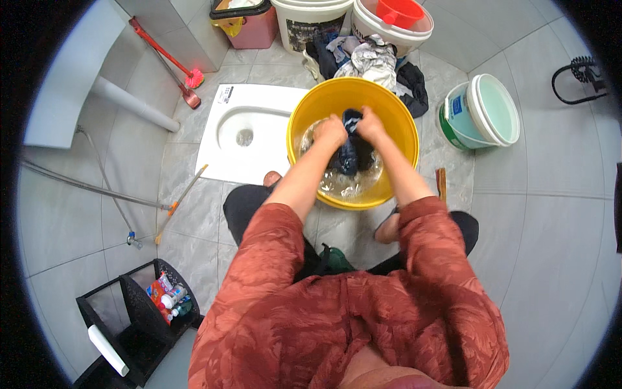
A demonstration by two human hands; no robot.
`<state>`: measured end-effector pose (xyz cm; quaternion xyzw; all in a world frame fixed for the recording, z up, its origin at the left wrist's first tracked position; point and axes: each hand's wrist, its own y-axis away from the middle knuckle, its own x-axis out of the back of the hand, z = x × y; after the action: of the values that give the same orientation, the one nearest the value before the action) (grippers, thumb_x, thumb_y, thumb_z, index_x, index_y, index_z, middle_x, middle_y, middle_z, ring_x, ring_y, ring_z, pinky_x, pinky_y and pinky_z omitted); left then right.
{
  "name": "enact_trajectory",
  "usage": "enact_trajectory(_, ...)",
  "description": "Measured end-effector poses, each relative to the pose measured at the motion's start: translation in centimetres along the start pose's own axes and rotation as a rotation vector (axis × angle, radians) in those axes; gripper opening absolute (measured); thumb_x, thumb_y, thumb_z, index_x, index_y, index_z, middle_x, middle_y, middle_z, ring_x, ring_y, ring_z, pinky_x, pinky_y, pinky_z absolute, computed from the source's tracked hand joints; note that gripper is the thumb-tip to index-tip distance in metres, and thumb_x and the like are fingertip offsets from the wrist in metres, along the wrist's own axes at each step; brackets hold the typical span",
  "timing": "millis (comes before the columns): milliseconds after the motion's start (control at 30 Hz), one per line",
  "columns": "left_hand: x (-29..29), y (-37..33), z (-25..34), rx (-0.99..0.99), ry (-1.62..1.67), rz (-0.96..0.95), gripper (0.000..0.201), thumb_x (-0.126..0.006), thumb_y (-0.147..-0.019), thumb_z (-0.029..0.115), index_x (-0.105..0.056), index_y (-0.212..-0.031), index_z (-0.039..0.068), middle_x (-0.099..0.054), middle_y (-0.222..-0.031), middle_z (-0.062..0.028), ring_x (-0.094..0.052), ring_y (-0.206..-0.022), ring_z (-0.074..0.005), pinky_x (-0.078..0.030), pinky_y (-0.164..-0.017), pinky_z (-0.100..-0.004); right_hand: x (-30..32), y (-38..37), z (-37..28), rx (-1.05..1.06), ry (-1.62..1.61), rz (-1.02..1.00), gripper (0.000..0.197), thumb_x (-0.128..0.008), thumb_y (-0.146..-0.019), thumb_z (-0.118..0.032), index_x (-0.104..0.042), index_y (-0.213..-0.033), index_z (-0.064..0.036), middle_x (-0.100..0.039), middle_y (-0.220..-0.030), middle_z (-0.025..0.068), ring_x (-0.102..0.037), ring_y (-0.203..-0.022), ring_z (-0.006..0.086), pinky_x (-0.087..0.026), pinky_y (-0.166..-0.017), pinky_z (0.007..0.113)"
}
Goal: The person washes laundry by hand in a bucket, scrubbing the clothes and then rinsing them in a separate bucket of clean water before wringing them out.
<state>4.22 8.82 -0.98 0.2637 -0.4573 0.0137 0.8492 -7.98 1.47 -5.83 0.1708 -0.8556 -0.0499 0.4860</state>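
Wet and dark, a bunched navy garment (348,157) with a paler patch near its top sits at the centre of a round yellow tub (400,129), its lower folds in bubbly water (353,189). The left hand (330,131), at the garment's 10 o'clock, curls closed on the cloth; the right hand (370,126), at 1 o'clock, grips it near the top, beside the pale patch.

Around the tub, left to right: a black rack (123,285) holding bottles and packets stands at 8 o'clock on the grey marbled floor tiles (188,249), and a long-handled red brush (193,78) leans at 10. A white squat toilet (259,167) lies at 9 o'clock, partly covered by the tub's edge. A pink bin (258,34) stands at 11, with a white bucket (317,13) between it and 12. Black, grey and white laundry (372,63) lies heaped just past 12, against a second white bucket (410,42) topped by a red basin (398,13). A strip of wood (441,185) rests at 4 o'clock, and a lidded pale-green bucket (460,117) tilts near 3, before grey tiled walls (557,240).
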Motion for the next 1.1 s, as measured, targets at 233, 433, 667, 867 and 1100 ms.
enact_trajectory(233, -9.8, -3.6, -3.6, 0.173, -0.136, -0.367, 0.051, -0.055, -0.078, 0.024, -0.041, -0.124, 0.006, -0.045, -0.124, -0.0201, -0.048, -0.111, -0.0349, -0.049, -0.07, -0.0546, -8.8, 2.3, 2.0, -0.273, 0.253, -0.339, 0.045, -0.041, -0.086, -0.027, -0.035, -0.129, -0.0169, -0.038, -0.129, 0.0185, -0.042, -0.115, 0.0346, -0.041, -0.09, 0.044)
enact_trajectory(433, -16.7, -5.1, -6.8, 0.155, -0.177, -0.212, 0.053, -0.056, -0.074, 0.032, -0.046, -0.119, 0.005, -0.052, -0.115, -0.0203, -0.05, -0.107, -0.0337, -0.04, -0.087, -0.0454, -14.3, -0.2, 7.2, -0.226, 0.286, -0.357, 0.035, -0.043, -0.085, -0.023, -0.053, -0.116, -0.0106, -0.039, -0.13, 0.0159, -0.043, -0.115, 0.0347, -0.04, -0.09, 0.044)
enact_trajectory(667, -13.7, -6.0, -6.0, -0.095, -0.309, -0.359, 0.033, -0.049, -0.078, 0.026, -0.06, -0.103, 0.007, -0.056, -0.109, -0.0181, -0.055, -0.1, -0.0327, -0.043, -0.085, -0.0419, -12.7, -0.5, 8.2, -0.238, 0.288, -0.264, 0.031, -0.041, -0.085, -0.016, -0.058, -0.11, -0.0075, -0.043, -0.128, 0.0154, -0.047, -0.112, 0.0306, -0.043, -0.086, 0.043)
enact_trajectory(867, -5.2, -5.0, -5.7, 0.035, -0.289, -0.272, 0.028, -0.05, -0.077, 0.017, -0.063, -0.101, 0.009, -0.057, -0.11, -0.0143, -0.056, -0.102, -0.0294, -0.044, -0.085, -0.0395, -0.9, -0.3, 2.8, 0.037, 0.566, -0.26, 0.026, -0.048, -0.076, -0.016, -0.065, -0.095, -0.0108, -0.061, -0.102, 0.0119, -0.059, -0.094, 0.0272, -0.047, -0.079, 0.039)
enact_trajectory(1100, 9.5, 2.7, 0.2, -0.172, -0.052, -0.208, 0.03, -0.043, -0.074, 0.006, -0.065, -0.094, 0.004, -0.064, -0.09, -0.0125, -0.063, -0.074, -0.0294, -0.054, -0.056, -0.0384, 13.4, 6.3, -2.7, 0.101, -0.033, -0.14, 0.035, -0.044, -0.067, -0.002, -0.066, -0.093, -0.01, -0.064, -0.073, 0.0113, -0.062, -0.059, 0.0229, -0.052, -0.051, 0.034)
